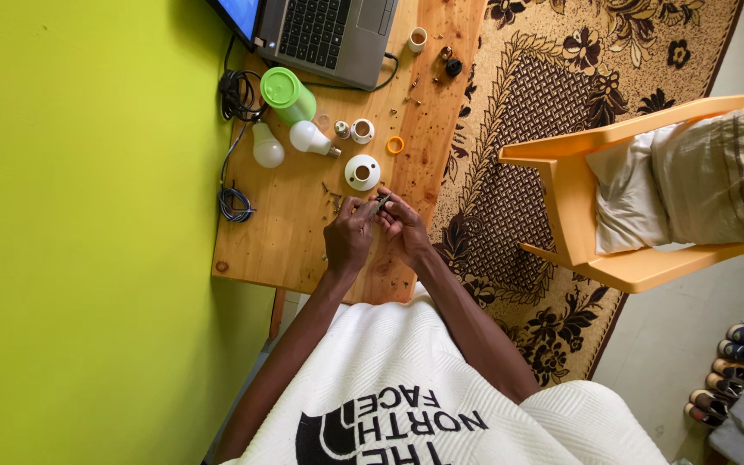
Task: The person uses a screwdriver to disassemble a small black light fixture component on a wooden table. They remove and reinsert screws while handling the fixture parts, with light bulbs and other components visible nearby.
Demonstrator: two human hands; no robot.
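Both hands meet just above the near edge of the wooden table (pixel 286 250), toward its right corner, and between them sits a small dark part (pixel 382 201). Left hand (pixel 350 237) curls around it from the left, fingers bent inward; right hand (pixel 404 226) closes in from the right, its fingertips pinching the same piece. So the part lies straight ahead of the person, held by both hands at once, neither one nearer than the other. Its long axis looks to run slantwise, away from the person and to the right, though it is too small to be sure.

Going left to right across the table: a coil of dark cable (pixel 236 203) hangs by the left edge, with a second tangle of cable (pixel 236 93) farther back. Two white bulbs come next, one (pixel 268 148) near the left edge and one lying on its side (pixel 313 139). A green lidded container (pixel 287 93) lies just behind them, below a laptop (pixel 329 33) at the far edge. One white round bulb housing (pixel 362 172) sits just beyond the hands, one small white socket piece (pixel 362 131) behind it, and one orange ring (pixel 395 145) to its right. Small bits are scattered near the far right corner, too tiny to count.

Off the table, to the right, one orange plastic chair (pixel 579 198) stands on a patterned rug (pixel 527 86).
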